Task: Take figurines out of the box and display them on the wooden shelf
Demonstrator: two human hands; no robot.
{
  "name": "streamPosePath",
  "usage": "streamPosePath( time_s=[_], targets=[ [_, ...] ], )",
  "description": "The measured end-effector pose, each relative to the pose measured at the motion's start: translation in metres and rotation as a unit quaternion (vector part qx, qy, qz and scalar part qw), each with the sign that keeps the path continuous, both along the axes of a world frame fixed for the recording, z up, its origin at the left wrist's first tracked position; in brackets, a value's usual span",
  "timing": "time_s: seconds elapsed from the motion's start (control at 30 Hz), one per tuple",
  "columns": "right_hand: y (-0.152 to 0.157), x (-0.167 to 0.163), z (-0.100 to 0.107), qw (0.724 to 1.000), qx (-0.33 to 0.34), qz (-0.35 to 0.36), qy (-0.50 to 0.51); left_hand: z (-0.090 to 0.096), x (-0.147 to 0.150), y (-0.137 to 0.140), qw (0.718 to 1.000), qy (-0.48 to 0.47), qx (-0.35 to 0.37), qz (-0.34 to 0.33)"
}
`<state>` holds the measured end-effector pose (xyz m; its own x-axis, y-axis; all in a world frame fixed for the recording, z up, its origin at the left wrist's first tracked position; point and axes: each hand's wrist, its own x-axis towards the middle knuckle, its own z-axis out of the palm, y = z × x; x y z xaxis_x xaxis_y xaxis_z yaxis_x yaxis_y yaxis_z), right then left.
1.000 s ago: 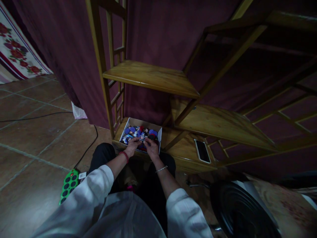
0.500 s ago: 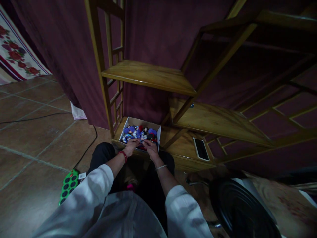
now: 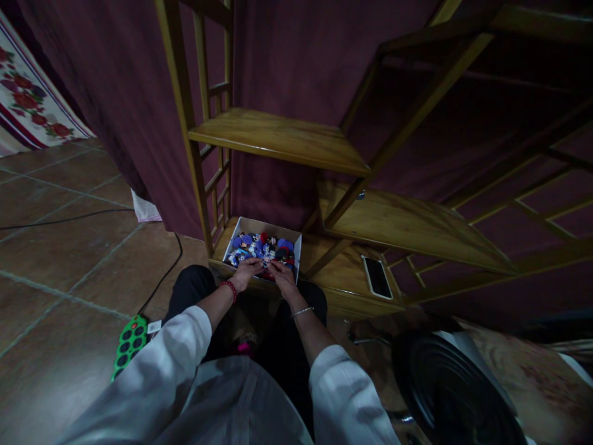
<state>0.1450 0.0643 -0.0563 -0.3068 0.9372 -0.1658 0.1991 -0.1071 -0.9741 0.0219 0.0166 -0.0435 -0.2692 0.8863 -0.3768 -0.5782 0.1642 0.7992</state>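
A shallow white cardboard box (image 3: pixel 296 250) sits on the low wooden shelf, holding several small figurines (image 3: pixel 257 244) in blue, purple, red and black. Over the box's near edge, my left hand (image 3: pixel 246 272) and my right hand (image 3: pixel 283 275) come close together, fingertips almost meeting. Between them is one small figurine (image 3: pixel 266 262), pale with dark parts, pinched by the fingers of both hands. Its finer details are too small to make out. A red bead bracelet is on my left wrist and a silver bangle on my right.
A white-framed phone (image 3: pixel 377 278) lies on the low shelf to the right. Wooden shelf boards (image 3: pixel 278 139) jut out above the box. A green power strip (image 3: pixel 130 346) rests on the tiled floor at left, a round black stool (image 3: pixel 454 389) at right.
Both hands stay at the box's near edge. The small figurine between the fingertips shows slightly more now, and the fingers have shifted a little. The view has moved slightly.
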Motion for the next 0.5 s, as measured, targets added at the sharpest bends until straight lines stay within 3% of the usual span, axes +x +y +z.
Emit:
streamPosePath(
  time_s=[0.23, 0.5],
  targets=[
    [0.001, 0.002, 0.000, 0.999, -0.013, 0.001, 0.030, 0.006, -0.001, -0.002, 1.000, -0.017, 0.008, -0.016],
    [-0.004, 0.001, 0.015, 0.999, -0.030, -0.009, 0.036, 0.007, -0.001, -0.002, 1.000, -0.018, 0.002, -0.017]
  ],
)
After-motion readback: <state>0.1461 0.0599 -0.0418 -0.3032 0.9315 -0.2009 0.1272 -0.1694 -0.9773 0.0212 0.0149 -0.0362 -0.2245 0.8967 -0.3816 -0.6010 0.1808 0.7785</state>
